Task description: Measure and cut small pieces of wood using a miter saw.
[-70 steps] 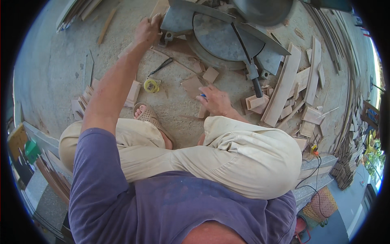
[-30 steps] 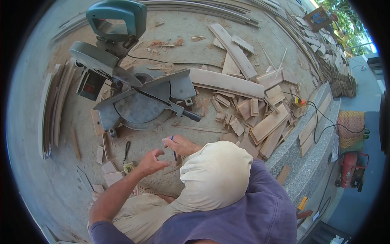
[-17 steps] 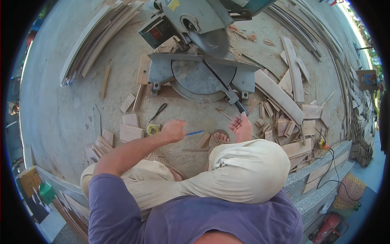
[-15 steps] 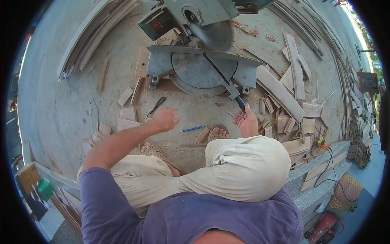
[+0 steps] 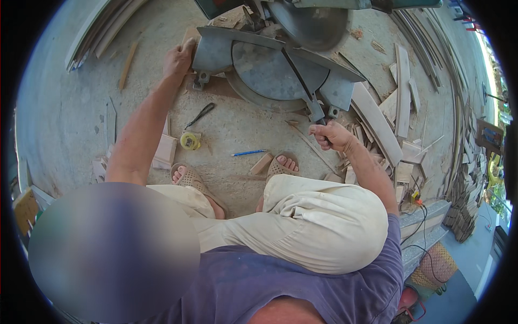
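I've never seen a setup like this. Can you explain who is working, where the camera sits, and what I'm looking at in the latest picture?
There is no robot here: a person works bare-handed, and every picture comes from a fisheye camera on their head, looking down, so straight edges bend near the rim.

The grey machine ahead is a mitre saw, standing low over a concrete floor. The right hand is closed around its black handle. The left hand is at the saw's left end; its exact grip is unclear.

Nearer the sandalled feet lie a yellow tape measure and a blue pencil or pen. Wooden boards lie to the right.
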A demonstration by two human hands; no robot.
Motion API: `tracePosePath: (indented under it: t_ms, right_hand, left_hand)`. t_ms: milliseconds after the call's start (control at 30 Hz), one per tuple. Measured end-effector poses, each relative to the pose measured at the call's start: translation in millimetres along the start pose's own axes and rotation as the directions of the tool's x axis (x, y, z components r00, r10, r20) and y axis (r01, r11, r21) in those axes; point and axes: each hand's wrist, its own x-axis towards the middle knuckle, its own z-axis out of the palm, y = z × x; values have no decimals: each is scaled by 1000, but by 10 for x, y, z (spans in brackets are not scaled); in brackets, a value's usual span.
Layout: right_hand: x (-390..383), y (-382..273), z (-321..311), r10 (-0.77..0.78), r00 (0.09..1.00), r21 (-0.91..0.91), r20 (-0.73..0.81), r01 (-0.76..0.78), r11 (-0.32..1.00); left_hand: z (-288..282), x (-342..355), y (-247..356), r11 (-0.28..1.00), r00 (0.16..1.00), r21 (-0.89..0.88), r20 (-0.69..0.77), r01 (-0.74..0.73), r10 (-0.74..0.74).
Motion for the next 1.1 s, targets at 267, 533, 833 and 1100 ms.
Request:
tracePosePath:
  t_ms: [267, 533, 833, 1100]
  right_hand:
    - [95, 158, 237, -146, 944, -258, -296, 68, 964]
    - [133, 297, 622, -624, 632, -820, -459, -31, 571]
    - [49, 345, 284, -103, 986, -100, -132, 90, 991]
    - [56, 476, 343, -297, 916, -212, -269, 245, 946]
  left_hand:
    - [8, 117, -33, 996, 995, 71, -78, -62, 67]
    - [0, 204, -29, 987, 992, 149, -104, -55, 71]
    - [-25, 137, 18, 997, 999, 72, -48, -13, 17]
    - [1, 244, -63, 985, 996, 170, -82, -20, 35]
